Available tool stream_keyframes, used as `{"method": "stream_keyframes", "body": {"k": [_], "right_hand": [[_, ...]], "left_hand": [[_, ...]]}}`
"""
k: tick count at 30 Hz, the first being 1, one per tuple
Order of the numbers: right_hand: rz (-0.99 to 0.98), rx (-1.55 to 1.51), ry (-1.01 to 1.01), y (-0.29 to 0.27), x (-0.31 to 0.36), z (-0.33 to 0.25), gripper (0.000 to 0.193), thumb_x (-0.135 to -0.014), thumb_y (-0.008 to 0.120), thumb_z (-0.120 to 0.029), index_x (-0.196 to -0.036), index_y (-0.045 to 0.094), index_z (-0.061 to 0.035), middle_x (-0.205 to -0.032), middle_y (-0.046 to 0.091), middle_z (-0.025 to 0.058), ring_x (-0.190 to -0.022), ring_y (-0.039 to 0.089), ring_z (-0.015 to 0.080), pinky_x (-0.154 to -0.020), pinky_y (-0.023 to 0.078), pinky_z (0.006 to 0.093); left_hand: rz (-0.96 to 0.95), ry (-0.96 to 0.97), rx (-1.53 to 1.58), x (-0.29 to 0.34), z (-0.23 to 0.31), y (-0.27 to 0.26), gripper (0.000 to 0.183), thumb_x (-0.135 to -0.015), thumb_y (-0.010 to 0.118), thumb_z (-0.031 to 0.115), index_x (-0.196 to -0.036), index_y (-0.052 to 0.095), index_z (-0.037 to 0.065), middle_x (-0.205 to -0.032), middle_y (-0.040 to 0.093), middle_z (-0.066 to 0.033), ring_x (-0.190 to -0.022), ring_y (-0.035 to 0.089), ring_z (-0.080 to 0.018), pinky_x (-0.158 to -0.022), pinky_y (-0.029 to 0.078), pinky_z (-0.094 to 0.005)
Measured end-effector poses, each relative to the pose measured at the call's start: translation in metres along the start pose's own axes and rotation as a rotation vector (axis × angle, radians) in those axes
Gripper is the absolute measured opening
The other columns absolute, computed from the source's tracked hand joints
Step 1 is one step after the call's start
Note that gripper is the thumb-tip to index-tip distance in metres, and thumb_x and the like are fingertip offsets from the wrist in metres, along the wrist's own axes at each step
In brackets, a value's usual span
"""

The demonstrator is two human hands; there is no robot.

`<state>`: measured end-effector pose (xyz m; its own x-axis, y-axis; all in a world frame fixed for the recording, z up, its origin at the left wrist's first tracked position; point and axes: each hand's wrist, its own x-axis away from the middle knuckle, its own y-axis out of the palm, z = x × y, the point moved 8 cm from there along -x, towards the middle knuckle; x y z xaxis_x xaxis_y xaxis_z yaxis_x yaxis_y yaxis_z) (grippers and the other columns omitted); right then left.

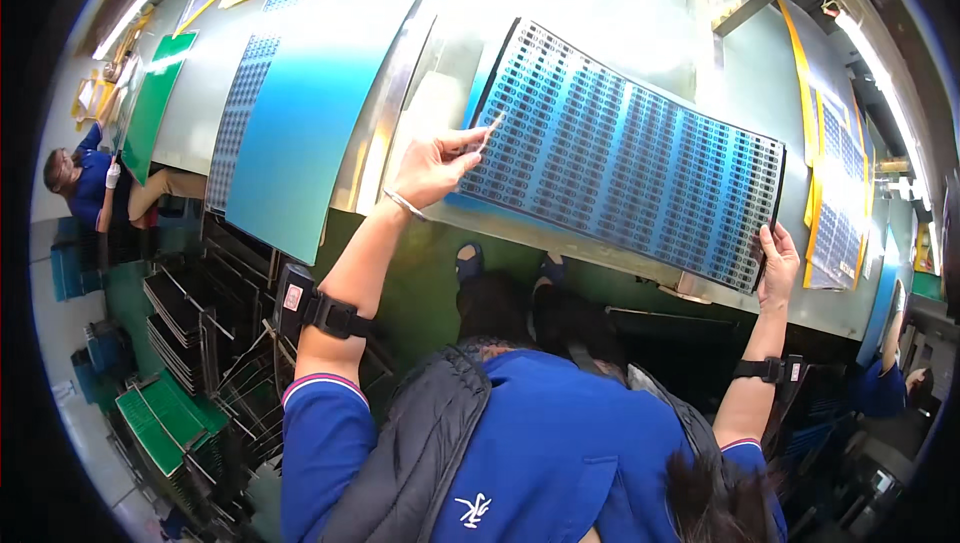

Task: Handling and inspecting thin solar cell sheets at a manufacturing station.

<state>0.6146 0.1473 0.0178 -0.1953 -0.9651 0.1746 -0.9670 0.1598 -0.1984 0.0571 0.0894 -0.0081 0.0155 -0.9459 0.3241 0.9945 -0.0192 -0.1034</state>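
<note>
A wide blue panel (620, 158) covered in rows of small dark printed shapes lies tilted across the near side of the bench. My left hand (432, 169) is closed in a pinch at its left edge. A thin pale strip (492, 130) sticks out between those fingertips; its exact kind is unclear. At the opposite end, my right hand (778, 261) grips the panel's lower right edge, with the thumb over the printed face and the other fingers partly hidden. Part of another blue sheet shows from beneath the panel's left side.
Left of me on the bench lies a plain blue sheet (320, 108) over a patterned one (245, 93). Yellow-edged printed sheets (838, 193) lie at right. Racks with dark boards (180, 328) and green boards (165, 421) stand lower left. A co-worker (92, 178) handles a green panel (160, 103).
</note>
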Motion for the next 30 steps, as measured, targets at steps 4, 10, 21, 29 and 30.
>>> {"method": "stream_keyframes", "body": {"k": [4, 10, 21, 29, 30], "right_hand": [[-0.028, 0.075, 0.000, 0.005, -0.003, 0.011, 0.025, -0.088, 0.062, -0.009, -0.113, 0.060, -0.0007, -0.096, 0.065, 0.0020, -0.082, 0.060, 0.0069, -0.071, 0.050, 0.0222], [0.038, 0.134, -0.092, 0.005, -0.019, 0.023, 0.025, -0.087, 0.063, -0.008, -0.112, 0.062, -0.0018, -0.098, 0.065, 0.0014, -0.084, 0.059, 0.0062, -0.074, 0.046, 0.0207], [0.066, 0.105, -0.098, 0.004, -0.027, 0.036, 0.027, -0.087, 0.063, -0.005, -0.114, 0.061, 0.0001, -0.098, 0.065, 0.0016, -0.084, 0.058, 0.0056, -0.074, 0.045, 0.0194], [0.059, 0.102, -0.073, 0.000, -0.024, 0.037, 0.027, -0.088, 0.063, -0.007, -0.113, 0.061, -0.0003, -0.100, 0.065, 0.0027, -0.086, 0.059, 0.0064, -0.077, 0.045, 0.0199], [0.054, 0.092, -0.073, 0.002, -0.023, 0.036, 0.027, -0.088, 0.063, -0.008, -0.113, 0.061, -0.0003, -0.100, 0.065, 0.0024, -0.086, 0.058, 0.0060, -0.077, 0.045, 0.0195]], "left_hand": [[0.028, 0.235, -0.376, 0.018, 0.007, 0.001, 0.039, -0.085, 0.059, 0.003, -0.122, 0.060, 0.012, -0.128, 0.054, -0.0147, -0.124, 0.047, -0.0203, -0.099, 0.039, -0.0303], [-0.111, 0.262, -0.385, 0.032, -0.005, -0.005, 0.052, -0.079, 0.059, -0.005, -0.126, 0.056, 0.016, -0.137, 0.048, -0.0074, -0.140, 0.019, -0.0271, -0.112, 0.022, -0.0388], [-0.168, 0.277, -0.563, 0.029, -0.013, -0.003, 0.061, -0.077, 0.061, -0.003, -0.132, 0.050, 0.020, -0.144, 0.038, -0.0109, -0.141, 0.013, -0.0308, -0.114, 0.015, -0.0438], [-0.186, 0.244, -0.494, 0.031, -0.009, 0.000, 0.066, -0.074, 0.061, -0.007, -0.133, 0.049, 0.020, -0.146, 0.033, -0.0116, -0.141, 0.010, -0.0288, -0.115, 0.012, -0.0416], [-0.186, 0.244, -0.493, 0.030, -0.010, -0.001, 0.066, -0.074, 0.061, -0.007, -0.133, 0.049, 0.020, -0.146, 0.033, -0.0116, -0.141, 0.010, -0.0288, -0.115, 0.012, -0.0416]]}}
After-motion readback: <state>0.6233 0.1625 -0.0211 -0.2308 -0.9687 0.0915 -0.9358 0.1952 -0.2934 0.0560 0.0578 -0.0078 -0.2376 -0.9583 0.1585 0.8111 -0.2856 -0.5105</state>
